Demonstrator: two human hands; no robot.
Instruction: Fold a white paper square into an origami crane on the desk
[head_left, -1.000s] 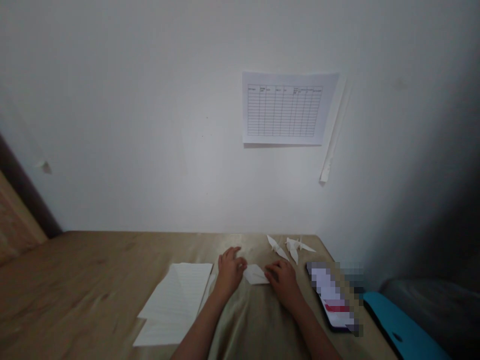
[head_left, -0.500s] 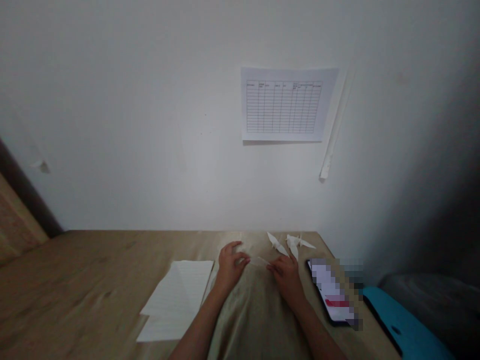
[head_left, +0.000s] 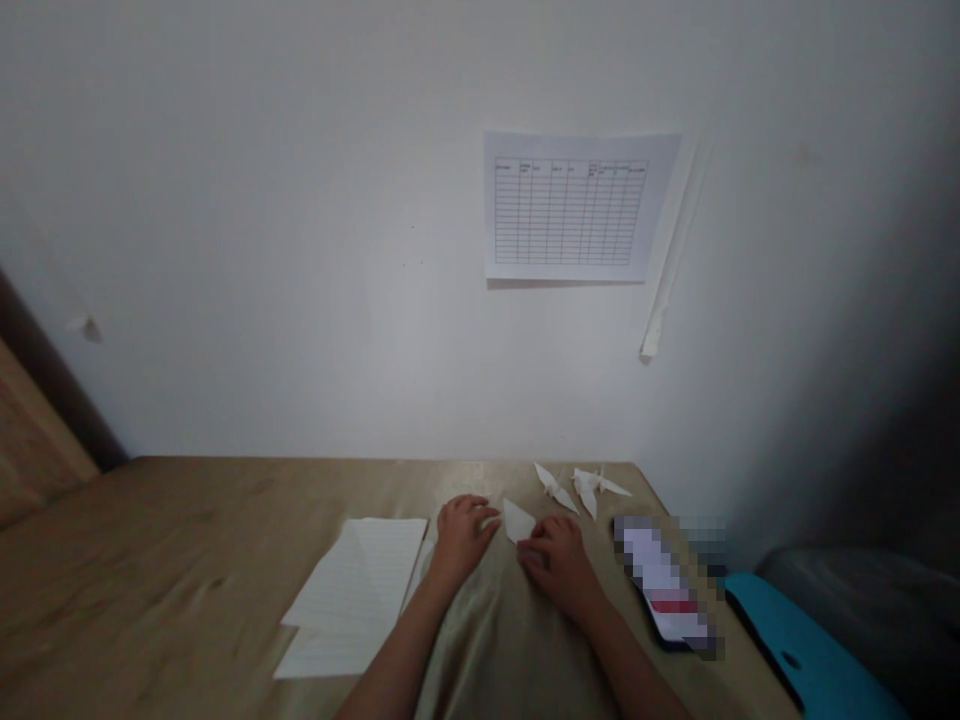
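A small folded white paper [head_left: 517, 520] stands between my two hands, its lower right part covered by fingers. My right hand [head_left: 556, 556] grips that paper by its lower edge, fingers closed. Just left of the paper, my left hand [head_left: 465, 530] has its fingers apart, curved, with nothing in them. Behind my right hand lie several folded paper cranes, one slim crane [head_left: 556, 488] on the left and more white folded paper [head_left: 589, 488] beside it.
Lined paper sheets [head_left: 367, 580] lie left of my left forearm. A phone [head_left: 664, 580], partly pixelated, is right of my right hand, with a turquoise object [head_left: 810, 640] beyond it. A wall with a printed table sheet [head_left: 574, 205] rises behind the cloth-covered surface [head_left: 187, 580].
My left hand has let go of the paper and its fingers have spread. The paper has turned from near edge-on to show a flat face, still in my right hand.
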